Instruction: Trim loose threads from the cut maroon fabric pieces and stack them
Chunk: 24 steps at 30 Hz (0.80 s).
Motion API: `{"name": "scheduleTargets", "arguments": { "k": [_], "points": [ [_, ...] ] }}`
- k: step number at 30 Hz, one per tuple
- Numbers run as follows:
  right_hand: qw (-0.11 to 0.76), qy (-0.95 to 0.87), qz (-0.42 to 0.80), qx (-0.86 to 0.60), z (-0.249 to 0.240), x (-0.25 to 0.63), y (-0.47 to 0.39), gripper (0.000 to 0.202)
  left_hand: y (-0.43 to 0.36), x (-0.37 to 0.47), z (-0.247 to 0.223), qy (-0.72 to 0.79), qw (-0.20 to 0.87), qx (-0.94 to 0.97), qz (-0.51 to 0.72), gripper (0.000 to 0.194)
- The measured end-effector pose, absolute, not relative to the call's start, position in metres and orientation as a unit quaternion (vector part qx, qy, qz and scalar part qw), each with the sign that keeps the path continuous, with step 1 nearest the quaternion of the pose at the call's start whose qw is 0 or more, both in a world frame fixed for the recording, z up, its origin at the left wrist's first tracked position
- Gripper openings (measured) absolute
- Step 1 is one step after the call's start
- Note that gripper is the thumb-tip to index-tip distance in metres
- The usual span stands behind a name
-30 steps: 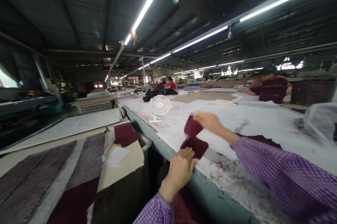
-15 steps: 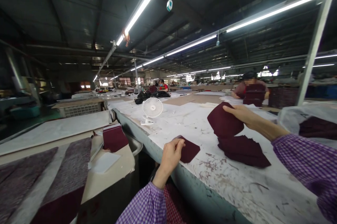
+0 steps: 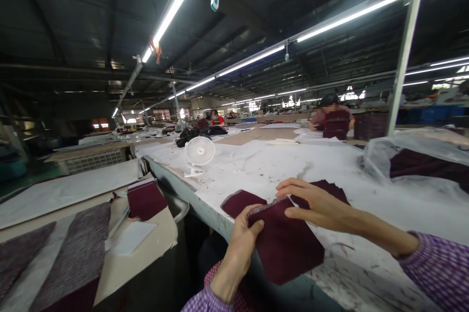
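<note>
My left hand (image 3: pixel 242 239) grips a maroon fabric piece (image 3: pixel 289 243) at its upper left edge, with the thumb on the near face. The piece hangs tilted over the table's front edge, and a greyish strip shows along its top. At the top right of that piece is my right hand (image 3: pixel 311 204), its fingers stretched and thumb apart from them; the thumb lies over the cloth. Behind my left hand a second maroon piece (image 3: pixel 242 202) lies flat on the table. More maroon fabric pieces (image 3: pixel 331 191) lie fanned out behind my right hand, partly hidden by it.
A small white fan (image 3: pixel 200 152) stands on the white-covered table (image 3: pixel 256 165). To the right lies a clear plastic bag (image 3: pixel 377 156) holding maroon cloth. On the left, a lower board (image 3: pixel 157 234) carries a maroon stack (image 3: pixel 146 199) and white card (image 3: pixel 132 238). A co-worker (image 3: pixel 317 119) sits across.
My right hand has brought its maroon piece left and down to my left hand, which now grips it. The piece my left hand held lies on the table. The view has turned slightly right.
</note>
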State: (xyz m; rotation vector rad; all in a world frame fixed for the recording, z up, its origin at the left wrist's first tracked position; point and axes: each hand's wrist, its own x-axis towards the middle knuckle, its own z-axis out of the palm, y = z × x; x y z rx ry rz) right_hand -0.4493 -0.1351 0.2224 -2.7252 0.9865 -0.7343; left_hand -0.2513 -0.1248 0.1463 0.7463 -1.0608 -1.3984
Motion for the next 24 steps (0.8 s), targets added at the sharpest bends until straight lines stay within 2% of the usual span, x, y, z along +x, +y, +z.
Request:
{"name": "scheduleTargets", "arguments": {
  "k": [2, 5, 12, 15, 18, 21, 24],
  "points": [
    [0.107, 0.396, -0.257, -0.875, 0.217, -0.454, -0.142, 0.039, -0.119, -0.251, 0.143, -0.465, 0.569, 0.315, -0.600, 0.041],
    [0.164, 0.448, -0.258, -0.840, 0.211, -0.450, -0.143, 0.027, -0.115, -0.251, 0.140, -0.485, 0.570, 0.334, -0.573, 0.038],
    [0.143, 0.464, -0.267, -0.832, 0.206, -0.439, -0.138, 0.021, -0.119, -0.256, 0.128, -0.496, 0.619, 0.389, -0.469, 0.030],
    [0.208, 0.448, -0.274, -0.825, 0.199, -0.445, -0.153, 0.025, -0.116, -0.265, 0.121, -0.406, 0.639, 0.342, -0.556, 0.031],
    [0.318, 0.445, -0.262, -0.795, 0.195, -0.456, -0.169, 0.030, -0.112, -0.264, 0.115, -0.324, 0.616, 0.288, -0.658, 0.037],
    [0.385, 0.449, -0.256, -0.764, 0.198, -0.470, -0.175, 0.033, -0.110, -0.243, 0.119, -0.393, 0.538, 0.268, -0.696, 0.042],
    [0.429, 0.453, -0.246, -0.742, 0.201, -0.481, -0.174, 0.035, -0.116, -0.225, 0.135, -0.505, 0.535, 0.292, -0.611, 0.046]
  ]
}}
